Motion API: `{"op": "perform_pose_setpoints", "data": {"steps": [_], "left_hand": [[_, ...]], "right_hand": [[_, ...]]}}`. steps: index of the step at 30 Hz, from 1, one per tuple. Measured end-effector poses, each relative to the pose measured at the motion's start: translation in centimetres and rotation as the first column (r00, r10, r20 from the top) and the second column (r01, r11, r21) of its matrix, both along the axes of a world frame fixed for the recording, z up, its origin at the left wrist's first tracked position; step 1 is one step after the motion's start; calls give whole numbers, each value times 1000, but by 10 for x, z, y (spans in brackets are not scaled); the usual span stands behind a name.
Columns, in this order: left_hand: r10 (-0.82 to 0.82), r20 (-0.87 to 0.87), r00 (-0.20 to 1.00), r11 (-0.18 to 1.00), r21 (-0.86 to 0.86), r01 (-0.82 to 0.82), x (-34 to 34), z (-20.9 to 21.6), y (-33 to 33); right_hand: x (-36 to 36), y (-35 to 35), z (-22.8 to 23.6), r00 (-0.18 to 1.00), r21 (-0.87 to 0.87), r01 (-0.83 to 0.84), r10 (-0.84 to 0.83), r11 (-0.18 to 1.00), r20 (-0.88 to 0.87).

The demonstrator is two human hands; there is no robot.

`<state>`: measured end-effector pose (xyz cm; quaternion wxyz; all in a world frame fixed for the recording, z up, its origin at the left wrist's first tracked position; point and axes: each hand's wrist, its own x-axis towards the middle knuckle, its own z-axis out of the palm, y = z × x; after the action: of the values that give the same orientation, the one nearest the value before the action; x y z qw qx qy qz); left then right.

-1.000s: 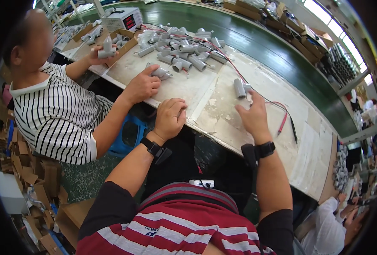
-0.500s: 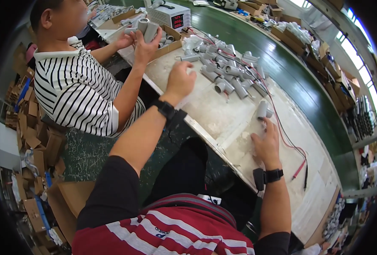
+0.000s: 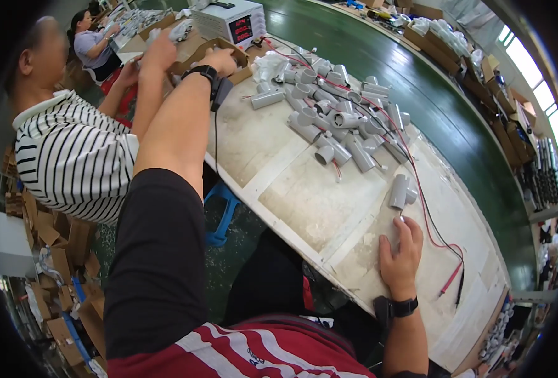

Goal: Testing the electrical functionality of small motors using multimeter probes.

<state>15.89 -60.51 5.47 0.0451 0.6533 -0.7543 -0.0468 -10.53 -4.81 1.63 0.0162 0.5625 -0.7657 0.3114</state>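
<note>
Arms: our left arm reaches straight and far, up and to the left; its hand (image 3: 221, 62) sits palm-down over the rim of a cardboard box (image 3: 241, 73), and we cannot tell what its fingers grip. Our right hand (image 3: 401, 259) rests low over the table (image 3: 304, 195), thumb parted from bent fingers, fingertips at a short wire below one grey pipe fitting (image 3: 399, 191), which lies alone, right of the pile (image 3: 338, 121). Hands well apart.

Surroundings: a co-worker's striped sleeve (image 3: 102, 160) crowds our left arm; cables (image 3: 419, 183) cross the pile and pass just beyond the lone fitting.

Count: one meter box (image 3: 219, 22); two probes (image 3: 447, 283), red and black; one blue stool (image 3: 222, 217); piled fittings, too overlapped for us to number.
</note>
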Motion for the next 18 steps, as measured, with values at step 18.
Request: {"op": "perform_pose_setpoints", "data": {"steps": [18], "left_hand": [[-357,-52,933,930,74,360,20,-22,-39]], "right_hand": [[8,-7,8,999,70,44,-44,997,3]]}}
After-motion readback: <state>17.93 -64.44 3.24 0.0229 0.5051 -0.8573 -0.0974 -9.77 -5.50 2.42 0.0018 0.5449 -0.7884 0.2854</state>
